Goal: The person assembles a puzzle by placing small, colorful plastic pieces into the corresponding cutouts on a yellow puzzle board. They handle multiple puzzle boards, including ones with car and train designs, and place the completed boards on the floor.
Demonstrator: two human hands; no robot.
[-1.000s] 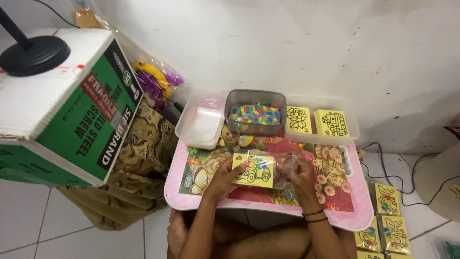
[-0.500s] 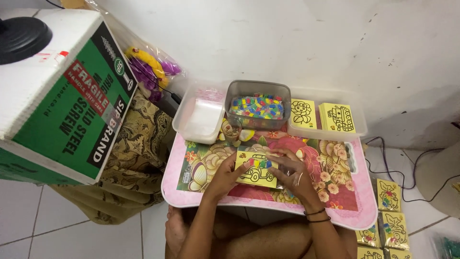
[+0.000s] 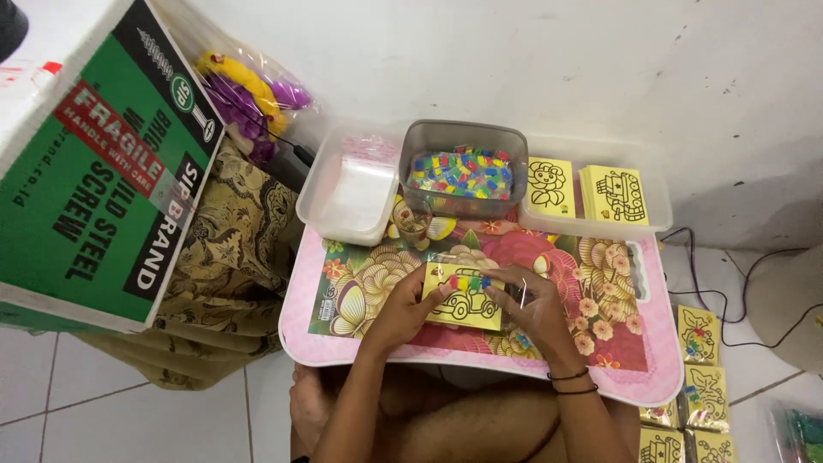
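Head | both hands (image 3: 403, 310) (image 3: 533, 310) hold yellow card (image 3: 464, 297) | long axis left-right, flat

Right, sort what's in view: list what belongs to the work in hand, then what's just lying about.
In use:
- left hand and right hand, both holding the yellow picture card
- grey tub of coloured pieces
- stacks of yellow cards in the clear tray
- pink floral table

Lying about:
- green and white carton
- bag of purple and yellow toys
- black cable

Left hand (image 3: 401, 310) and right hand (image 3: 533, 310) close together, fingers curled.
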